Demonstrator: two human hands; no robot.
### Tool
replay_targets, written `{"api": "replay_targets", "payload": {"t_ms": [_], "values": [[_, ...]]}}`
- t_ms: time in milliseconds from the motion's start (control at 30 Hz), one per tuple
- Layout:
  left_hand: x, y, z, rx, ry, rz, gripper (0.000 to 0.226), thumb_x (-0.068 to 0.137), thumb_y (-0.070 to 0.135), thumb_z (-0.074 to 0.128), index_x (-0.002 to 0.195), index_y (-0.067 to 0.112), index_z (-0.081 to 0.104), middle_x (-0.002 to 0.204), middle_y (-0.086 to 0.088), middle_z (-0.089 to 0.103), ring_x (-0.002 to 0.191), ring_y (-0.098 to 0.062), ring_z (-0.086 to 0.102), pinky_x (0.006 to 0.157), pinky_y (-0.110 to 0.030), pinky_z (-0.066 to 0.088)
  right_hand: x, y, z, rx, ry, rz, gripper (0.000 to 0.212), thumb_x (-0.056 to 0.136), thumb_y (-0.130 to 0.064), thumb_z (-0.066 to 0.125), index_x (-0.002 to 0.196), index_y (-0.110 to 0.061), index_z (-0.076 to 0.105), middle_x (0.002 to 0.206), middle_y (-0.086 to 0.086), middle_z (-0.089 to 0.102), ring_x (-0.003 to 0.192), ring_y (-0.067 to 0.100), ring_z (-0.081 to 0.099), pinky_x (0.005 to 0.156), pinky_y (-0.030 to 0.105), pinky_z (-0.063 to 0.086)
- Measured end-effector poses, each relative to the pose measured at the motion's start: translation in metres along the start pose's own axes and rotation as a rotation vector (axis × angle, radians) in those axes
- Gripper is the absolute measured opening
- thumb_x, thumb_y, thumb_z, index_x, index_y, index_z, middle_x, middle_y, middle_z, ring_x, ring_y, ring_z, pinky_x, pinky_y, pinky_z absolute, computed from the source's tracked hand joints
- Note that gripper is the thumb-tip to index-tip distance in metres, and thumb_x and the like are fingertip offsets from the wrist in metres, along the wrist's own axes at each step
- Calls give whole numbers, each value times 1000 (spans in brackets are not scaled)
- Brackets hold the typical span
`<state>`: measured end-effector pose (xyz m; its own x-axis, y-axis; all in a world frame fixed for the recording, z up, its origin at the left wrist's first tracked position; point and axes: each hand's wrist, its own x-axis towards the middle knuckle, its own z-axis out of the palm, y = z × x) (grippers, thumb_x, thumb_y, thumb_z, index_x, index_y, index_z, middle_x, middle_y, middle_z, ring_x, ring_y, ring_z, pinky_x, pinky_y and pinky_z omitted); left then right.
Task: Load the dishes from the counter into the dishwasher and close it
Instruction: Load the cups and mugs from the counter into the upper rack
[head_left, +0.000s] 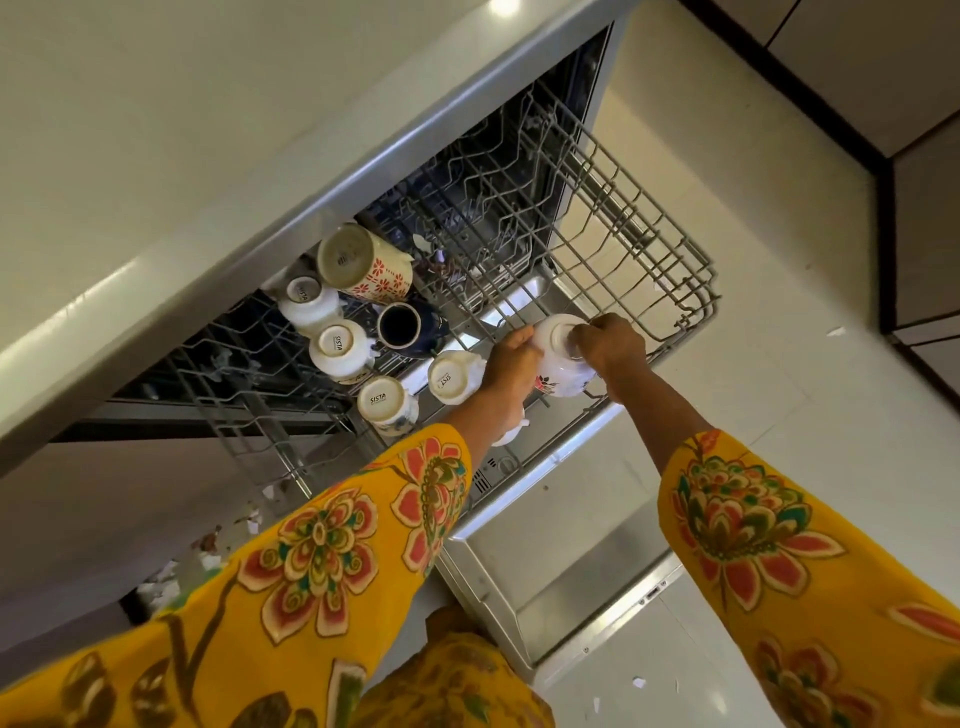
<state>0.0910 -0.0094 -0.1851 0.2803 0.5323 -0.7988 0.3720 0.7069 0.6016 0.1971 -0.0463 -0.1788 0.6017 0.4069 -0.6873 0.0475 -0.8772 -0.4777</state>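
The dishwasher's upper wire rack is pulled out over the open door. Several upturned white cups stand in its left part, among them a large red-patterned mug, a dark blue cup and a cup marked SISTA. A white cup with a flower print is upside down over the rack's front. My left hand holds its left side and my right hand grips its right side and base.
The pale counter edge runs diagonally above the dishwasher. The right half of the rack holds no dishes. Light floor tiles lie to the right, with dark-edged cabinets beyond. Small scraps lie on the floor.
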Motion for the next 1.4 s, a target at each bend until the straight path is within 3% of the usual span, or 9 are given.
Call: {"api": "replay_targets", "payload": {"t_ms": [167,300,467,700,900,1000,1200,1300,1400], "values": [[1,-4,-1,-11,-21,-23,52,89,-1,40,137,19,44,136,-10,49,122,-29,47,104,-45,39,2,0,5,-8,-18,7,42,90,-19,54,128,-4,49,127,17,54,117,31,51,97,38,45],[-4,-3,-1,-9,-5,-18,46,89,-1,40,132,14,44,132,-16,50,106,-26,49,95,-42,41,2,-1,7,-27,-28,5,42,91,-18,52,131,-6,46,129,16,52,117,31,50,98,38,45],[-6,-3,-4,65,-24,-3,48,90,-1,37,135,16,45,135,-13,49,125,-34,44,102,-44,39,-1,-2,12,-55,-55,-20,34,94,-15,46,124,0,51,122,19,56,111,33,55,98,42,47],[-18,0,-8,6,-81,-40,46,95,1,36,136,17,47,137,-13,50,128,-34,43,106,-43,36,-11,-4,10,-84,-10,-43,38,96,-14,41,131,-1,50,132,18,52,122,35,48,104,41,40],[-32,10,-26,-218,-34,-112,14,99,16,43,105,21,54,100,-2,56,98,-20,48,86,-32,39,-30,-13,8,49,114,-93,33,93,-14,44,120,-6,61,124,13,60,115,33,53,98,37,44],[-43,14,-37,-280,-14,-108,13,100,19,42,109,19,52,83,3,48,88,-16,46,85,-32,37,-42,-19,11,99,123,-109,32,92,-15,45,118,-7,62,124,11,61,114,30,53,90,31,42],[-65,16,-66,-362,44,-56,29,99,26,46,126,18,53,102,0,50,74,-6,41,76,-26,39,-80,-38,33,95,53,-159,29,94,-17,48,118,-10,62,114,15,64,106,31,56,91,34,44],[-83,16,-89,-453,85,-32,31,99,25,47,128,17,53,105,4,52,77,-4,44,65,-22,36,-102,-47,51,83,-2,-208,23,92,-17,48,106,-11,66,87,11,64,87,27,54,69,27,44],[-103,16,-115,-517,128,7,24,99,27,47,121,20,56,103,6,58,76,-2,45,67,-23,37,-127,-59,72,30,-43,-252,27,93,-18,48,109,-6,66,105,17,66,101,34,57,83,33,44]]}}
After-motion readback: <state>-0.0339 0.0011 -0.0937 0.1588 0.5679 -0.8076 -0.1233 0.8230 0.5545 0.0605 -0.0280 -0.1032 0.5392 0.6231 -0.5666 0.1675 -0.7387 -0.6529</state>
